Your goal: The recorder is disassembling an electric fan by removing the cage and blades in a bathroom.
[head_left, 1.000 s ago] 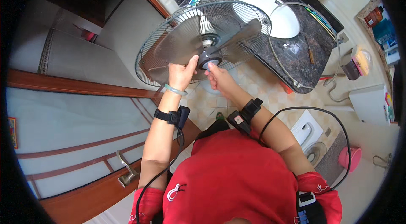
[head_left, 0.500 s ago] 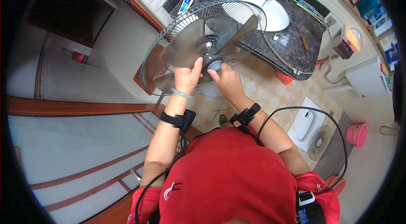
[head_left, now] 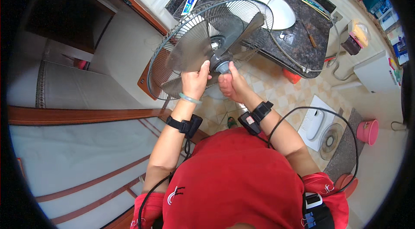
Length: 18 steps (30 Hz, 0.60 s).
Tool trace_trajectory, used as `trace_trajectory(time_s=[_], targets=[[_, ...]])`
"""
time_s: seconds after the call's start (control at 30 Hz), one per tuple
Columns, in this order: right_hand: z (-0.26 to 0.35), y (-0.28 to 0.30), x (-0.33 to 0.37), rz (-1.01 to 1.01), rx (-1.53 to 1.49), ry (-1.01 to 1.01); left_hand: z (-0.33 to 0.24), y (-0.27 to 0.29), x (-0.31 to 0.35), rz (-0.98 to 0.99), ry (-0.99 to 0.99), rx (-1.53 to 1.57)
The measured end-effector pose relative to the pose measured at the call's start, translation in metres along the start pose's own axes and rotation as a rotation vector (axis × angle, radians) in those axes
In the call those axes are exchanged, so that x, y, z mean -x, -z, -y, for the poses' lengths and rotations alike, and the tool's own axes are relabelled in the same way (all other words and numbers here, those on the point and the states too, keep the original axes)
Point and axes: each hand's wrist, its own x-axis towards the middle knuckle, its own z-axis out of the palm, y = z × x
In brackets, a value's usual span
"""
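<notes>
A fan with dark translucent blades (head_left: 188, 49) is in front of me, its rear wire guard (head_left: 156, 71) behind them. The front of the fan is uncovered. My left hand (head_left: 195, 83) is closed around the lower blade edge, thumb up beside the hub. At the centre sits a grey knob (head_left: 222, 67). My right hand (head_left: 235, 85) has its thumb against the knob's right side, fingers curled below it; the exact finger contact is partly hidden. A loose grey ring (head_left: 283, 54) lies over the counter and sink, right of the fan.
Behind the fan stands a dark stone counter (head_left: 298, 41) with a white sink (head_left: 283, 17), toothpaste tubes (head_left: 190, 2) and a screwdriver (head_left: 312, 40). On the floor to the right are a squat toilet (head_left: 314, 121), a round fan grille (head_left: 331, 141) and a pink bucket (head_left: 367, 132).
My right hand has shifted its grip: the thumb now points up along the knob's right side, with the fingers curled lower. My left hand keeps its hold on the blade.
</notes>
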Motion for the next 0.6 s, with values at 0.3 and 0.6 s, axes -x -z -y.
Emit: trace_trajectory(time_s=[0.3,0.6], targets=[[-0.001,-0.019,0.009,-0.765,1.24,0.415,0.002,-0.003,0.001,-0.034,0.042,0.053],[-0.011,-0.019,0.005,-0.912,1.414,0.74,0.003,-0.002,0.002,-0.023,0.048,0.117]])
